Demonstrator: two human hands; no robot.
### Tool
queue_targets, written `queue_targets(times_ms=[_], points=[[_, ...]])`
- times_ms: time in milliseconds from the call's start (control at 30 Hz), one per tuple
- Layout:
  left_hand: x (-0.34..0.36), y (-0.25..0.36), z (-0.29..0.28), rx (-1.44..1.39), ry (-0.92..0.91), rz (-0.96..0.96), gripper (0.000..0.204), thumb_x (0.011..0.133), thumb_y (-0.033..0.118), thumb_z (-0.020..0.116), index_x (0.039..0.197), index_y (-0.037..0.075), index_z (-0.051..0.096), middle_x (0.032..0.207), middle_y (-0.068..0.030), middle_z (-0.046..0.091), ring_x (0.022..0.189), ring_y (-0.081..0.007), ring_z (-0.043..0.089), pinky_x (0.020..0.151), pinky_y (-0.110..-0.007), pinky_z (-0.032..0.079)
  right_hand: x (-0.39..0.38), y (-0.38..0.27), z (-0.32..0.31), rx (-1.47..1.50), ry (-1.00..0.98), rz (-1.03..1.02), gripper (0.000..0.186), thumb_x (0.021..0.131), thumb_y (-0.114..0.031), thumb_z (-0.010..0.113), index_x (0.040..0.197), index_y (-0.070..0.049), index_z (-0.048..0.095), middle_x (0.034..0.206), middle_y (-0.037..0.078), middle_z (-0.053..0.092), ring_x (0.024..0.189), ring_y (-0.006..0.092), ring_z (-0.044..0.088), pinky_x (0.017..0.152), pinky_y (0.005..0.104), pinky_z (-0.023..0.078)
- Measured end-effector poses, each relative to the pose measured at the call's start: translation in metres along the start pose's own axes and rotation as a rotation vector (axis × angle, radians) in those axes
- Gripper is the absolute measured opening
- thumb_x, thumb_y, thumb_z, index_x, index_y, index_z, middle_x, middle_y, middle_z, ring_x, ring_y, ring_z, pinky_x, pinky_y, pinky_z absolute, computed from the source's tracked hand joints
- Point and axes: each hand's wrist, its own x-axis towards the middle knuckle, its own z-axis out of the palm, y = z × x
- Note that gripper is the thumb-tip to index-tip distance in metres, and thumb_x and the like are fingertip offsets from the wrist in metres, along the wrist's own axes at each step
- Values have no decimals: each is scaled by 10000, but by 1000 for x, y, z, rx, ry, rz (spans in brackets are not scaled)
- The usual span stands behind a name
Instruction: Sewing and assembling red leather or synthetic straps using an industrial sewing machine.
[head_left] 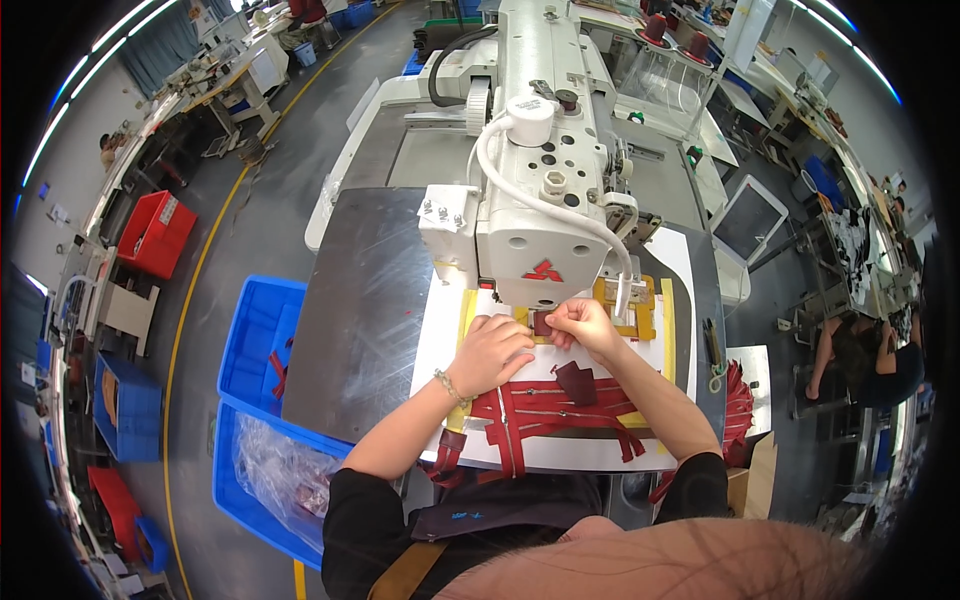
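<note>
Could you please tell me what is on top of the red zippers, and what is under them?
A dark maroon piece lies on the red zippers. A white sheet shows around their edges; what lies directly beneath is covered and cannot be seen.

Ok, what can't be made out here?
Head view throughout:
- dark red patch, right edge: covered by right hand
- white machine head, underside: hidden by its own front
- lower blue bin, contents: partly obscured by crumpled clear plastic
- tilted screen, display: too small
</note>
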Motion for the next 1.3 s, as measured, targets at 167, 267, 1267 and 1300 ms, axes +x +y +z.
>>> queue_targets(times_ms=[167, 267, 1267, 1300], points=[[-5, -4, 8, 226, 9, -9, 360, 835, 292, 652, 1139, 102, 625, 1149, -18, 602, 1121, -173, 505, 867, -366, 325, 10, -7, 4, -76, 44, 109, 168, 870, -152, 663, 837, 2, 606, 683, 91, 656, 566, 135, 628, 501, 238, 496], [-6, -1, 5, 237, -52, -46, 440, 840, 333, 639, 1210, 96, 603, 1209, -38, 595, 1168, -194, 488, 892, -388, 301, 11, -15, 9, -114, 62, 142, 172, 873, -147, 658, 835, 11, 601, 684, 100, 656, 581, 149, 646, 516, 248, 521], [1, -12, 2, 138, -141, -55, 487, 854, 320, 606, 1266, 96, 477, 1304, -75, 533, 1239, -213, 456, 974, -431, 261, -2, -10, -33, -1314, -150, -1043, 416, 700, -5, 640, 1107, -89, 652, 1151, 30, 640, 1017, 189, 603, 889, 361, 391], [0, -13, 1, 138, -143, -53, 487, 854, 320, 606, 1266, 96, 477, 1304, -75, 533, 1239, -213, 456, 974, -431, 261, -3, -10, -33, -1322, -158, -1058, 423, 690, -7, 639, 1105, -90, 651, 1163, 29, 635, 1031, 195, 594, 889, 368, 397]])
